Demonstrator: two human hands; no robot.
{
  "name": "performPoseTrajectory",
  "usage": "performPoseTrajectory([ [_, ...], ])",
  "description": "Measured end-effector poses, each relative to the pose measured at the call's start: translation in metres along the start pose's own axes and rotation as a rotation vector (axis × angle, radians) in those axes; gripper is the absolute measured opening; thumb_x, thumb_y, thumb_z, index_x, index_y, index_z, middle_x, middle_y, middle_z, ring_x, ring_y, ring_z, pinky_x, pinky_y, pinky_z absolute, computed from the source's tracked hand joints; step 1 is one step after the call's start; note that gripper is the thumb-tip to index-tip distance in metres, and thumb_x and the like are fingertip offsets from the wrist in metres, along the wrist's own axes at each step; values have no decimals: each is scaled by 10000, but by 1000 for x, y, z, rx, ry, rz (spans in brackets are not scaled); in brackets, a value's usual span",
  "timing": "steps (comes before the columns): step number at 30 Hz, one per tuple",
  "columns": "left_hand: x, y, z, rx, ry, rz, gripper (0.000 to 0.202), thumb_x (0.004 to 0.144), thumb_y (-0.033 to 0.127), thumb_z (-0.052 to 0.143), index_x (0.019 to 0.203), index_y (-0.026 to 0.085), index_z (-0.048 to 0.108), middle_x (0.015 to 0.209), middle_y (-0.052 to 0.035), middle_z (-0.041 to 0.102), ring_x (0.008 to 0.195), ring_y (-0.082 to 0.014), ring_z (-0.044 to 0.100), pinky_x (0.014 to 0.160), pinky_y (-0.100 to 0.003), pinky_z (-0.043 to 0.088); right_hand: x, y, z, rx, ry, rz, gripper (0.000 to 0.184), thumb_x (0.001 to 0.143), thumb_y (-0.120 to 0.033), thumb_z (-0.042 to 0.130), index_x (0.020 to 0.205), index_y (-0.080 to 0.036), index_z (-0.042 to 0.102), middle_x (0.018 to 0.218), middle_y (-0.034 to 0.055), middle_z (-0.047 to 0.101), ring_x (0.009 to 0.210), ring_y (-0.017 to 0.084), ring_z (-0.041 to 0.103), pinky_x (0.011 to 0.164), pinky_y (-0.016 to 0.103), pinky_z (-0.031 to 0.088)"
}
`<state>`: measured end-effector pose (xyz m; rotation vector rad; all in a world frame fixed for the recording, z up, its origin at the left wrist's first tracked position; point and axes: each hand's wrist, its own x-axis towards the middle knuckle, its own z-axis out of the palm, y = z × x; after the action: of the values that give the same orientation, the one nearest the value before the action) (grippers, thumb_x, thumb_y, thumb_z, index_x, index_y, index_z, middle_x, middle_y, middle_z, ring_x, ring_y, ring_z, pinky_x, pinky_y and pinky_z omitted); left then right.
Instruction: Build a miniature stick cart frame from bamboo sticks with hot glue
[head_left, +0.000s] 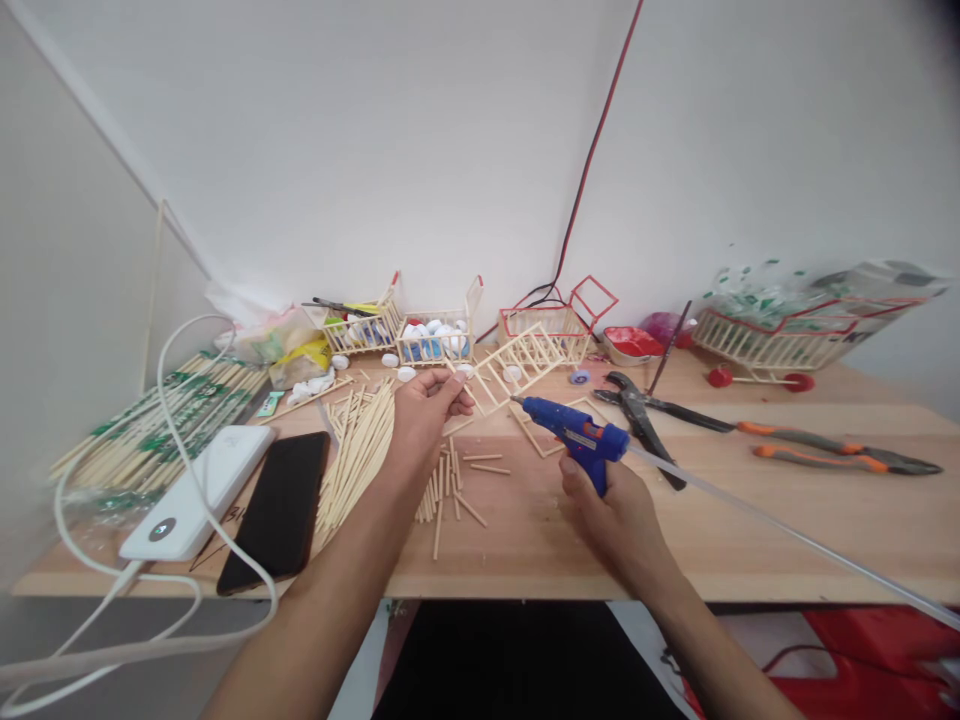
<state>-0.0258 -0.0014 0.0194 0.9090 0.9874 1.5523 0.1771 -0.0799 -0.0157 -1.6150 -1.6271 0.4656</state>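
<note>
Between the pinched fingers of my left hand (433,400) is a light wooden stick frame (523,365), raised above the table and shaped like a small ladder with crossbars. My right hand (619,520) is wrapped around the handle of a blue glue gun (577,432). Its nozzle points left, close to the lower edge of the frame; whether they touch I cannot tell. From the back of the gun a long clear glue stick runs off to the right. Below my left hand lie several short cut sticks (450,480), and a bundle of longer sticks (360,450) sits beside my left forearm.
Small stick carts (435,345) line the wall, with a red-rimmed cart (544,320) among them and a larger one (780,340) at right. Pliers (847,450), cutters (637,415) and a red paint tub (632,345) lie right. A phone (277,510) and cabled power bank (199,490) lie left.
</note>
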Motion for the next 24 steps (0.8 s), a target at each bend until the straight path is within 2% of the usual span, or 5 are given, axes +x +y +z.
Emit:
performPoseTrajectory([
  [4,0,1,0,-3,1,8,263,611,291,784,698,104,621,519,-3,626,467,-76,560,508,-187,486,0,1,0,19,11,25,466,871,-531,434,896,-126,665,526,26,549,478,177,485,481,268,345],
  [11,0,1,0,3,-10,3,271,614,300,787,707,103,626,533,-8,631,473,-78,567,510,-188,486,-1,2,1,-1,-8,-14,453,880,-510,431,905,-123,666,550,29,563,493,174,490,490,266,347],
  [16,0,0,-1,3,-8,6,267,614,300,789,702,109,625,528,-6,626,473,-81,568,512,-193,490,-1,-1,1,18,5,15,445,871,-514,435,847,-128,655,529,23,545,477,169,480,477,265,341],
  [24,-1,0,0,10,-8,4,254,634,290,780,715,105,627,534,-5,628,479,-79,569,514,-188,492,0,0,2,-3,10,-24,416,877,-490,437,819,-137,650,519,19,534,470,162,462,483,267,344],
])
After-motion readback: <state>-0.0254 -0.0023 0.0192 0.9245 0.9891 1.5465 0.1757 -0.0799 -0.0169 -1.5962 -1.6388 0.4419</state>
